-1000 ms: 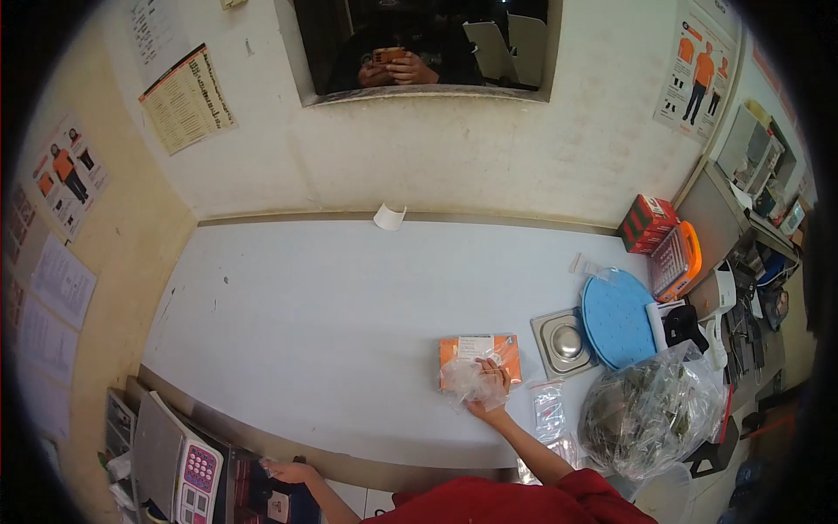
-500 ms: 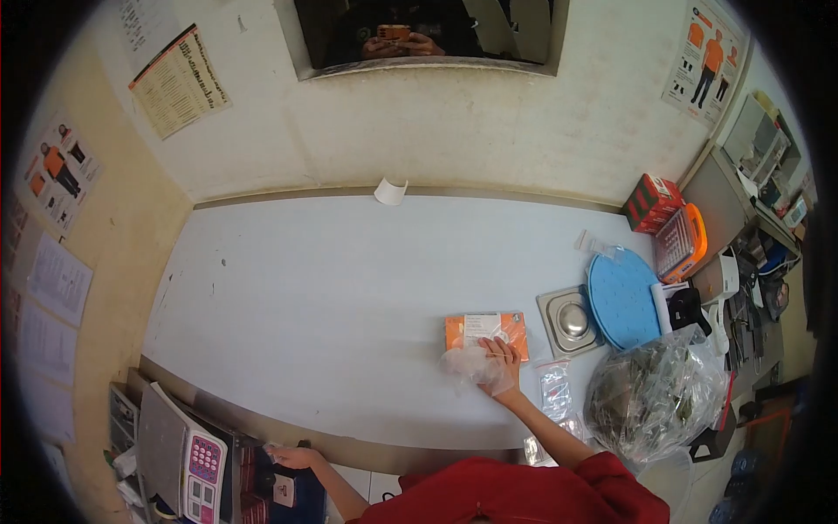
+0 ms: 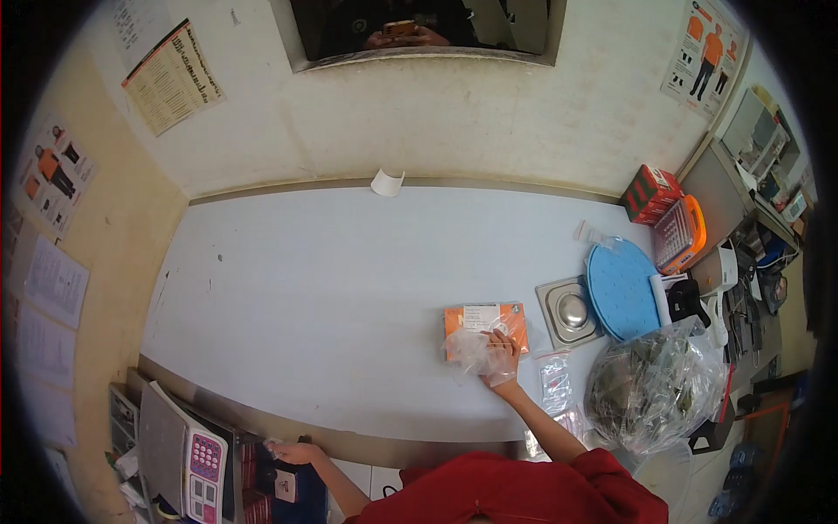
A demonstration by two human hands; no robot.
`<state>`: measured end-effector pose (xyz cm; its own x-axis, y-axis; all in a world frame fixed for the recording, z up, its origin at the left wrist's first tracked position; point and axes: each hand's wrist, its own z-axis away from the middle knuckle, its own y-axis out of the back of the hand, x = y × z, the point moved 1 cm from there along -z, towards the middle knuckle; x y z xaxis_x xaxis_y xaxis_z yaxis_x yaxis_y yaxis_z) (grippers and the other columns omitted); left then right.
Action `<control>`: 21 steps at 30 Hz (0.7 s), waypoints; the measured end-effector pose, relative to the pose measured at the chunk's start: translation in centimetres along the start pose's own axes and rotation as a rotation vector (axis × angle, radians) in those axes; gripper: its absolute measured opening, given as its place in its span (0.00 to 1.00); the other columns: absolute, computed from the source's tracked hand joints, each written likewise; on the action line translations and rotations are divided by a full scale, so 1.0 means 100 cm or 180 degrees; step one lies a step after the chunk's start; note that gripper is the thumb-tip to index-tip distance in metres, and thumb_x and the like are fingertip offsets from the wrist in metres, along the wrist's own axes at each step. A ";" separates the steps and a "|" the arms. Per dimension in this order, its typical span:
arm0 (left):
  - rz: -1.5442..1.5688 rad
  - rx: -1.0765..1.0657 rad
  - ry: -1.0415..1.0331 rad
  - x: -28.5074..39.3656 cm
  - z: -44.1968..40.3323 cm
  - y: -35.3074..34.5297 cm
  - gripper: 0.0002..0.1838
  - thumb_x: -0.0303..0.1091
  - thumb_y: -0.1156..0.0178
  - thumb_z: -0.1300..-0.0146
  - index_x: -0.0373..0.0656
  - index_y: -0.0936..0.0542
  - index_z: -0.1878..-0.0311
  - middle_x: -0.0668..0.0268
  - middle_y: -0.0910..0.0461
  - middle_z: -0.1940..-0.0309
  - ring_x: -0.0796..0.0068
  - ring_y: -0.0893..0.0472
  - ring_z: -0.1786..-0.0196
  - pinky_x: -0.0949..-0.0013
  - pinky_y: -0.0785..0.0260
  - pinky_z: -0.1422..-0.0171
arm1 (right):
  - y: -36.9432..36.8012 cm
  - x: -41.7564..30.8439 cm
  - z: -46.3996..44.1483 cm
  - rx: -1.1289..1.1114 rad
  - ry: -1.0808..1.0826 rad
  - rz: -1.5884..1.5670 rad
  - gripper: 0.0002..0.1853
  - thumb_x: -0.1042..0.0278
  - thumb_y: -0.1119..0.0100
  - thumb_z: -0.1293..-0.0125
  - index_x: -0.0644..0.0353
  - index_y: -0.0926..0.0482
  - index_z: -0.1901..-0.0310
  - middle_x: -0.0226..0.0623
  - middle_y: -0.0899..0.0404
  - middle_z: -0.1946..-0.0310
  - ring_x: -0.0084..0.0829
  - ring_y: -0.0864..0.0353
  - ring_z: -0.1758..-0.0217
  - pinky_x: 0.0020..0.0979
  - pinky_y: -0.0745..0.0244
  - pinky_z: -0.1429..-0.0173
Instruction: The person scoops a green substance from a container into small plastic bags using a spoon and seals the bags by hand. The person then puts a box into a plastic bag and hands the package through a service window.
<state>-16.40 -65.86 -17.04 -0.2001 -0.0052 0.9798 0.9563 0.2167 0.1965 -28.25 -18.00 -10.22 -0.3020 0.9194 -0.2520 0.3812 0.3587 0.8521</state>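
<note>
In the head view, my right hand [image 3: 499, 356] is on the near side of an orange and white box [image 3: 483, 317] lying on the table. Its fingers are bent around crumpled clear plastic [image 3: 467, 351], which spreads left over the box's near corner and trails towards my wrist. My left hand [image 3: 295, 452] is low, below the table's near edge, beside a scale [image 3: 204, 467] with pink keys. Its fingers are drawn together; whatever may be between them is too small to tell. Beneath it lies dark blue material with a pale label [image 3: 285, 486].
Right of the box are a steel lid [image 3: 572, 312], a blue round board [image 3: 621, 288], small clear packets [image 3: 556, 382] and a big clear bag [image 3: 650, 389] with dark green contents. An orange basket [image 3: 681, 234] and a red-green box [image 3: 650, 194] stand behind. A curved white piece [image 3: 387, 183] sits by the wall.
The plastic at my right hand has spread out and hangs lower around the wrist. My right hand has shifted only slightly on the box. The left hand stays nearly in place. The view has tilted slightly.
</note>
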 end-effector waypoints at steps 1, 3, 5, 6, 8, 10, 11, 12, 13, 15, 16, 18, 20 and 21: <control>-0.0007 0.0012 0.0002 0.017 0.009 0.003 0.37 0.61 0.58 0.34 0.31 0.25 0.46 0.46 0.27 0.45 0.54 0.25 0.44 0.62 0.34 0.42 | -0.002 0.000 0.001 0.0041 -0.0019 0.0016 0.32 0.60 0.35 0.57 0.58 0.30 0.46 0.31 0.33 0.40 0.35 0.40 0.33 0.42 0.54 0.32; -0.0304 0.0005 0.0372 0.049 0.029 0.007 0.36 0.59 0.58 0.33 0.31 0.26 0.45 0.47 0.27 0.45 0.54 0.26 0.44 0.62 0.34 0.41 | -0.003 0.001 0.002 0.0040 -0.0010 0.0059 0.32 0.59 0.35 0.57 0.58 0.30 0.47 0.31 0.33 0.40 0.35 0.40 0.33 0.42 0.54 0.32; -0.0188 -0.0090 0.0369 0.036 0.020 0.007 0.37 0.60 0.57 0.34 0.29 0.29 0.43 0.44 0.30 0.43 0.52 0.27 0.43 0.61 0.35 0.40 | -0.004 0.001 0.003 0.0047 -0.0008 0.0103 0.32 0.59 0.35 0.57 0.58 0.30 0.47 0.30 0.33 0.40 0.35 0.40 0.33 0.41 0.54 0.32; -0.0070 -0.0193 0.0367 0.031 0.017 0.006 0.39 0.60 0.56 0.34 0.26 0.32 0.41 0.41 0.32 0.41 0.51 0.28 0.42 0.59 0.36 0.40 | -0.004 0.001 0.002 0.0063 -0.0003 0.0073 0.32 0.59 0.35 0.57 0.58 0.30 0.47 0.30 0.33 0.40 0.35 0.40 0.33 0.41 0.54 0.32; -0.0012 -0.0207 0.0203 0.022 0.013 0.005 0.39 0.61 0.56 0.35 0.26 0.32 0.41 0.41 0.32 0.42 0.50 0.28 0.42 0.59 0.36 0.40 | -0.003 0.001 0.001 0.0088 0.0003 0.0043 0.32 0.59 0.35 0.57 0.58 0.30 0.47 0.30 0.33 0.40 0.35 0.40 0.33 0.41 0.54 0.32; 0.0044 -0.0223 0.0035 0.014 0.007 0.004 0.40 0.61 0.56 0.35 0.26 0.33 0.41 0.41 0.32 0.42 0.50 0.28 0.42 0.59 0.36 0.40 | -0.003 0.000 0.002 0.0036 -0.0021 0.0116 0.31 0.59 0.36 0.57 0.59 0.29 0.48 0.29 0.33 0.40 0.34 0.40 0.33 0.41 0.54 0.32; 0.0072 -0.0263 0.0066 0.010 0.004 0.004 0.40 0.61 0.56 0.35 0.26 0.32 0.41 0.41 0.32 0.42 0.50 0.28 0.42 0.58 0.35 0.40 | -0.005 0.001 0.003 0.0038 -0.0022 0.0114 0.31 0.59 0.36 0.57 0.59 0.29 0.48 0.29 0.33 0.40 0.34 0.40 0.33 0.41 0.54 0.32; 0.0098 -0.0303 0.0097 0.009 0.002 0.004 0.40 0.61 0.55 0.35 0.26 0.32 0.41 0.40 0.32 0.42 0.50 0.28 0.42 0.58 0.35 0.40 | -0.007 0.003 0.005 0.0077 -0.0012 0.0098 0.29 0.58 0.36 0.57 0.58 0.29 0.50 0.29 0.33 0.39 0.33 0.40 0.33 0.40 0.54 0.32; 0.0097 -0.0302 0.0096 0.008 0.001 0.002 0.40 0.61 0.55 0.35 0.26 0.32 0.41 0.40 0.32 0.42 0.50 0.28 0.42 0.58 0.35 0.40 | -0.009 0.005 0.007 0.0114 -0.0001 0.0083 0.28 0.57 0.37 0.56 0.58 0.28 0.51 0.28 0.33 0.39 0.32 0.41 0.33 0.40 0.54 0.32; -0.0164 -0.0162 0.0207 0.004 0.000 0.001 0.31 0.53 0.59 0.31 0.32 0.27 0.43 0.49 0.28 0.43 0.56 0.27 0.42 0.63 0.35 0.40 | -0.013 0.008 0.010 0.0187 0.0080 0.0224 0.26 0.57 0.38 0.55 0.57 0.27 0.52 0.27 0.32 0.39 0.31 0.41 0.32 0.39 0.55 0.31; -0.0166 -0.0156 0.0210 0.002 -0.001 0.000 0.31 0.53 0.59 0.31 0.32 0.27 0.43 0.49 0.28 0.43 0.56 0.27 0.42 0.63 0.35 0.40 | -0.015 0.010 0.011 0.0264 0.0162 0.0364 0.24 0.56 0.40 0.53 0.57 0.26 0.54 0.26 0.32 0.39 0.30 0.41 0.32 0.39 0.55 0.31; -0.0165 -0.0063 0.0214 0.001 -0.001 0.000 0.31 0.54 0.59 0.31 0.32 0.27 0.43 0.48 0.28 0.43 0.55 0.27 0.42 0.63 0.35 0.40 | -0.018 0.011 0.012 0.0269 0.0122 0.0320 0.22 0.57 0.41 0.52 0.56 0.26 0.54 0.25 0.32 0.39 0.30 0.41 0.32 0.39 0.55 0.31; -0.0187 -0.0046 0.0187 0.004 0.001 0.001 0.32 0.55 0.59 0.31 0.31 0.27 0.43 0.47 0.28 0.43 0.55 0.26 0.43 0.62 0.35 0.41 | -0.020 0.010 0.013 0.0280 0.0081 0.0276 0.20 0.58 0.43 0.50 0.56 0.26 0.55 0.25 0.31 0.39 0.29 0.41 0.32 0.38 0.56 0.31; -0.0207 -0.0041 0.0160 0.008 0.004 0.001 0.33 0.55 0.59 0.31 0.31 0.27 0.44 0.47 0.28 0.44 0.54 0.26 0.43 0.62 0.35 0.42 | -0.019 0.009 0.013 0.0285 0.0017 0.0172 0.18 0.60 0.44 0.49 0.55 0.26 0.56 0.25 0.31 0.39 0.29 0.41 0.32 0.38 0.56 0.31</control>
<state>-16.51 -65.49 -16.26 -0.2511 -0.0679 0.9656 0.9443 0.2018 0.2598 -28.12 -17.66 -12.60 -0.2834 0.9370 -0.2041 0.4736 0.3218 0.8198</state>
